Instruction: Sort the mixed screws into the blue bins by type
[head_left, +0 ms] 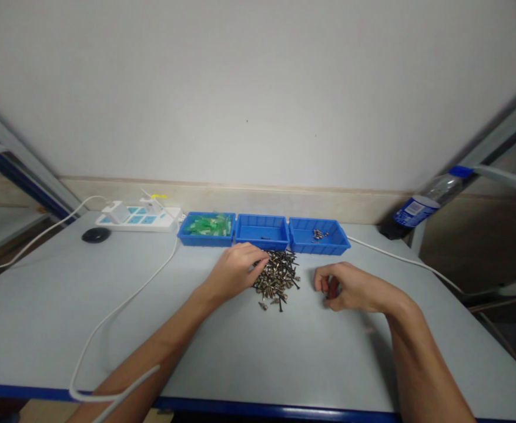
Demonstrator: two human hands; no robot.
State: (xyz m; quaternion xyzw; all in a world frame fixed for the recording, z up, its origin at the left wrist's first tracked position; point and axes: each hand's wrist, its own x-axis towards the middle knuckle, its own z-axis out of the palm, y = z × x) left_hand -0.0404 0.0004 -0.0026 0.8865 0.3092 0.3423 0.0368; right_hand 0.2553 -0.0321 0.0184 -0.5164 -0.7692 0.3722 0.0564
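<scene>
A pile of black and brass-coloured screws (278, 277) lies on the grey table, in front of three blue trays. My left hand (239, 267) is at the pile's left side, thumb and fingers bent towards each other over the screws; anything between the fingertips is too small to tell. To the right of the pile, my right hand (344, 286) has its fingers curled just above the table, and what they hold, if anything, is hidden. The left tray (205, 240) holds green pieces. A few small dark bits lie in the middle tray (262, 221). Several small metal parts sit in the right tray (320, 247).
A white power strip (170, 221) with plugs stands at the back left, beside a black round object (96, 235). A white cable (128, 296) runs across the left side and over my left forearm. At the back right leans a bottle (416, 210).
</scene>
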